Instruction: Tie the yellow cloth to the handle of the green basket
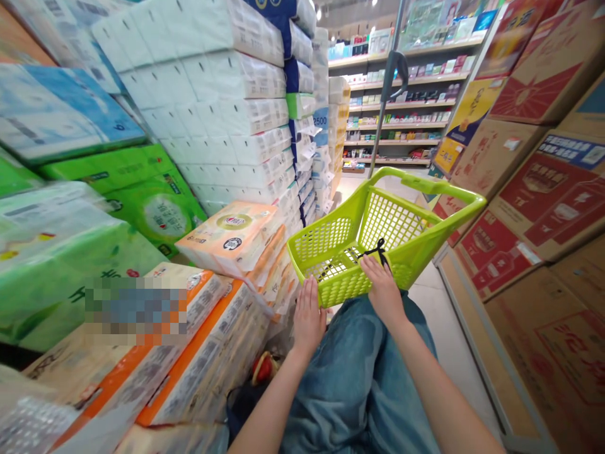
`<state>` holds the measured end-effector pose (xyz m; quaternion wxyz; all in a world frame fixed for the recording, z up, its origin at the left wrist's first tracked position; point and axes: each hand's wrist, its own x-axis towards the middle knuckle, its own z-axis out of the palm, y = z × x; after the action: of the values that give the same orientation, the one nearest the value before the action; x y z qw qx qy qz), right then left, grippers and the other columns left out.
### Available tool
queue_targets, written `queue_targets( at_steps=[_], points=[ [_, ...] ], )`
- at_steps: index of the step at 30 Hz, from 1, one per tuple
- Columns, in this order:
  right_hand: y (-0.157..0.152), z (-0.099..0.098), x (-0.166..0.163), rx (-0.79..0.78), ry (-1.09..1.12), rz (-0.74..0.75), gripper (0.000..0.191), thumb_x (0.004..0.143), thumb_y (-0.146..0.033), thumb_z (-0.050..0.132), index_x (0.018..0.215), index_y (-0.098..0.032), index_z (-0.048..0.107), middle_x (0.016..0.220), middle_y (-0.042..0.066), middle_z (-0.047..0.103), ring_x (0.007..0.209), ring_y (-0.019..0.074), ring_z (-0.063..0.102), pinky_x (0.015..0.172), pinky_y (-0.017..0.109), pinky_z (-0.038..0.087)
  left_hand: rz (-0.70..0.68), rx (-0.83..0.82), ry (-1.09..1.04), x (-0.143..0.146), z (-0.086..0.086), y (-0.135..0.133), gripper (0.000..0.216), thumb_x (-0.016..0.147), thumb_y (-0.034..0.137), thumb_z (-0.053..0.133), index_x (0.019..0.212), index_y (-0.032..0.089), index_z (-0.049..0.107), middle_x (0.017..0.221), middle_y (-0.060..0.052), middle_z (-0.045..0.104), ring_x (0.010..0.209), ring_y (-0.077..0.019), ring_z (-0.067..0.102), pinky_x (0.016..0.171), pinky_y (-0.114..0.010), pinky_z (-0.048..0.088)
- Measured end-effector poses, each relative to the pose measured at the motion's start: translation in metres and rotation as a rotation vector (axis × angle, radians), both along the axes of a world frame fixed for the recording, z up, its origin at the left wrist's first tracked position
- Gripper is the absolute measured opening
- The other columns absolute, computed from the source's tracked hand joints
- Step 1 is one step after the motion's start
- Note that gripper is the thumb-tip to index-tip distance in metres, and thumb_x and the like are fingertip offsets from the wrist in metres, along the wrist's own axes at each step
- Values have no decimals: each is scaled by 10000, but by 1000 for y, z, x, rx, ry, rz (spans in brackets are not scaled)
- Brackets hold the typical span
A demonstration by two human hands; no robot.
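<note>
A lime-green plastic shopping basket (425, 243) stands on the floor in front of my knee, empty, with a black strap (377, 251) tied at its near rim. My left hand (308, 315) lies flat against the basket's near left wall, fingers stretched out. My right hand (384, 287) rests on the near rim, fingers curled over the edge beside the black strap. My leg in blue jeans (359, 378) is bent just below both hands.
Stacked tissue and toilet-paper packs (227, 113) fill the left side, with an orange-and-white pack (231, 239) jutting toward the basket. Red-printed cardboard cartons (543, 208) line the right. A narrow tiled aisle (444, 328) leads to stocked shelves (401, 113) at the back.
</note>
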<state>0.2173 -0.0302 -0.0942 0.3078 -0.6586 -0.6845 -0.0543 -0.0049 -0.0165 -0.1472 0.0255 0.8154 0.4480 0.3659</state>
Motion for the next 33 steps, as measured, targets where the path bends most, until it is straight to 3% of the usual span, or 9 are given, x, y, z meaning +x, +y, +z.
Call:
queue_targets(
  at_steps=[5,9,12,16,20,23,26,30,33],
  points=[
    [3,-3,-30,8,-4,-113,769,703,56,381,1447,-118,467,1526,129,454,1436,254,394,1201,528,277,-4,1,-3,1,-3,1,816,870,67,471,1577,153,73,1600,-163,312,1510,-262,221,1197,-532,310],
    [-4,-8,-101,4,-42,47,714,763,25,394,1457,-127,458,1521,118,464,1433,233,398,1212,491,259,27,7,21,1,-7,2,786,885,79,450,1576,147,81,1593,-165,325,1508,-255,229,1194,-523,320],
    [-10,-11,-122,-5,-62,155,691,794,6,392,1468,-138,446,1522,94,467,1442,205,383,1214,457,264,33,-1,37,1,-8,1,772,884,59,420,1576,161,92,1591,-161,332,1500,-250,253,1192,-526,323],
    [-11,-8,-79,-18,-101,191,756,765,33,380,1482,-203,431,1539,50,450,1445,169,375,1207,430,280,-7,-28,9,0,-5,1,806,883,94,466,1579,160,65,1604,-165,300,1510,-267,221,1193,-537,313],
    [-3,-1,-9,-20,-96,-3,803,724,58,371,1477,-213,436,1536,50,457,1447,183,373,1203,463,282,-14,-14,-20,1,-3,1,827,884,83,469,1582,174,36,1604,-161,303,1509,-275,222,1191,-545,311],
    [3,5,5,-26,-76,-130,792,703,60,388,1454,-181,468,1526,79,468,1442,208,385,1199,486,286,-5,-5,-36,2,-3,1,830,882,84,480,1582,178,44,1602,-161,307,1505,-277,234,1189,-540,316],
    [3,6,-30,-39,-60,-155,742,724,49,400,1443,-121,477,1522,134,459,1434,245,396,1202,513,268,2,-1,-39,3,-4,1,818,889,93,477,1581,169,46,1596,-170,316,1504,-276,237,1185,-547,320],
    [-5,0,-102,-57,-57,37,676,796,14,390,1454,-123,465,1528,125,449,1440,228,386,1212,496,258,3,5,-5,0,-8,3,783,898,92,449,1579,165,68,1587,-174,332,1502,-270,245,1180,-542,331],
    [-11,-4,-123,-73,-44,145,674,807,5,390,1463,-136,454,1531,93,451,1447,202,373,1218,472,261,8,3,36,-2,-10,4,770,894,82,431,1577,163,84,1586,-168,338,1501,-259,249,1181,-528,335]
  ],
)
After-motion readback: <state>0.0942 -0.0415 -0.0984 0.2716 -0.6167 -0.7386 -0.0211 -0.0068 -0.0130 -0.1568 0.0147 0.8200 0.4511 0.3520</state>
